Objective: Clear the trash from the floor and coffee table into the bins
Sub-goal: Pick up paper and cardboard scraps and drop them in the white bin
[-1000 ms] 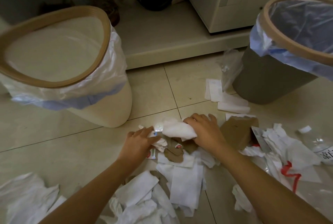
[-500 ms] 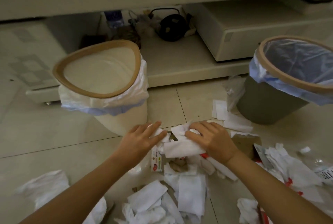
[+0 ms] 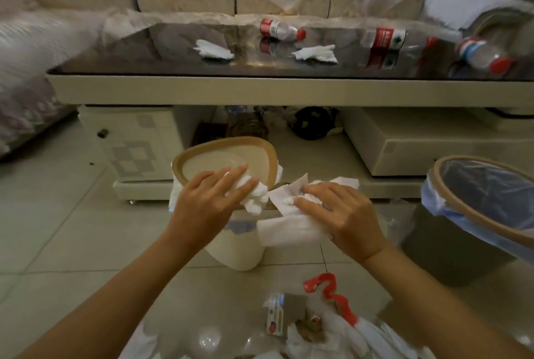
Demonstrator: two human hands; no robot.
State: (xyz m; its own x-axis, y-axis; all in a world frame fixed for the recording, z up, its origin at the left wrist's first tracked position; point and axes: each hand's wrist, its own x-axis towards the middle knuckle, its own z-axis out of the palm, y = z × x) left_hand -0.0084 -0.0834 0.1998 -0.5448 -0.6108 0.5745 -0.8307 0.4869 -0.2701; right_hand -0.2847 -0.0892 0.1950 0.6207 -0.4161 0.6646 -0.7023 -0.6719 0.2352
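Both hands have lifted off the floor to the cream bin [image 3: 202, 147]: left hand [image 3: 206, 202] clutches crumpled tissue [image 3: 254, 195] over its rim, right hand [image 3: 342, 218] grips flat tissues [image 3: 291, 227] just beside; dropping comes next

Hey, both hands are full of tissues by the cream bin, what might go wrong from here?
The right hand holds its loose tissue sheets beside the cream bin, outside the rim, so released now they would likely fall back to the floor. The left hand pinches its tissue wad right at the rim edge; bits may drop outside. Either forearm could nudge the light bin over.
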